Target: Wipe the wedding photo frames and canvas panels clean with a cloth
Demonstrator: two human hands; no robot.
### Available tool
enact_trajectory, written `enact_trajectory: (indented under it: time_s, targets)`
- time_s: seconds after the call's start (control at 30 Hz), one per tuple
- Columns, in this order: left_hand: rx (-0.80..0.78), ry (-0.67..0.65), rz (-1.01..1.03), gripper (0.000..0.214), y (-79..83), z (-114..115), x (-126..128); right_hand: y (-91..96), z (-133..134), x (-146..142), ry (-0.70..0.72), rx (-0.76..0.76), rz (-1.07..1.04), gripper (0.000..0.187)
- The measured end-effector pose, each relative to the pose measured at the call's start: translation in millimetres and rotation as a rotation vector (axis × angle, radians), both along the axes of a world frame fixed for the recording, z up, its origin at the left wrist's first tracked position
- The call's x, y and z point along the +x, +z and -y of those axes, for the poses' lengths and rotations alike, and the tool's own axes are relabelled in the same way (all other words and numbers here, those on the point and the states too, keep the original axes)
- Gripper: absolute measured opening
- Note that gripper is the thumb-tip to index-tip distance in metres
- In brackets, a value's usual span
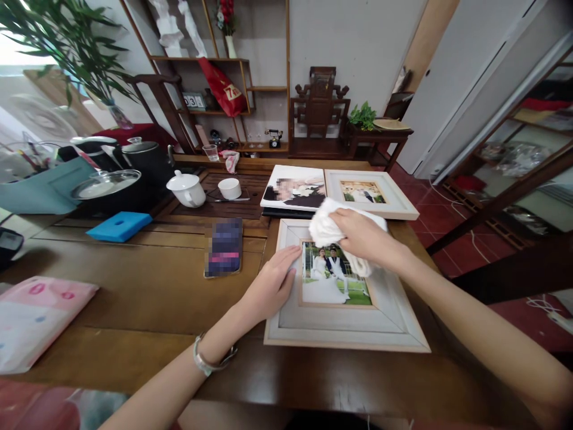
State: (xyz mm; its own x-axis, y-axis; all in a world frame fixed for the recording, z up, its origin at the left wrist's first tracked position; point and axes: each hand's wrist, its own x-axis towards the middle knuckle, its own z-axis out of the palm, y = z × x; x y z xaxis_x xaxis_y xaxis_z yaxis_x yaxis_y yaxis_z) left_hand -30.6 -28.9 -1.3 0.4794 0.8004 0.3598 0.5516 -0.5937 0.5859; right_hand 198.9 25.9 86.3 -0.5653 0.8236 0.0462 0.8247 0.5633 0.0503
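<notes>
A white-framed wedding photo [385, 316] lies flat on the wooden table [147, 292] in front of me. My left hand [271, 286] rests flat on the frame's left edge, fingers stretched out and together. My right hand [364, 236] is closed on a white cloth [324, 227] that presses against the top of the picture glass. A silver watch sits on my left wrist.
Behind the frame lie a second framed photo [371, 192] and a frameless print [293, 188]. A phone [224, 246] lies to the left, with a blue box [119, 226], a teapot [187, 189], a cup [230, 188], pots and a pink packet [36, 316] further left.
</notes>
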Motion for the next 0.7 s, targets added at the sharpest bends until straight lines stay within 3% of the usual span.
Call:
enact_trajectory:
  time_s: [0.1,0.2,0.37,0.47,0.6,0.7]
  targets:
    - [-0.01,-0.026,0.02,0.04,1.5,-1,-1,-5.3,-5,-26,0.122,-0.038,-0.055,0.046]
    - [-0.016,-0.023,0.083,0.035,2.7,-1,-2,-11.9,-1,-29,0.167,-0.07,-0.059,0.055]
    - [0.025,0.136,0.151,0.024,1.1,1,1,-19.3,28,2,0.024,-0.059,-0.03,0.058]
    - [-0.007,0.254,0.193,0.027,-2.6,3,2,-26.3,49,4,-0.019,-0.069,-0.052,0.064]
    - [-0.208,0.318,0.411,0.028,-10.8,-1,2,-29.4,75,-12,0.167,-0.203,-0.166,0.065]
    - [-0.367,0.283,0.572,0.033,-14.7,-6,-1,-16.5,100,-5,0.317,-0.345,-0.201,0.066]
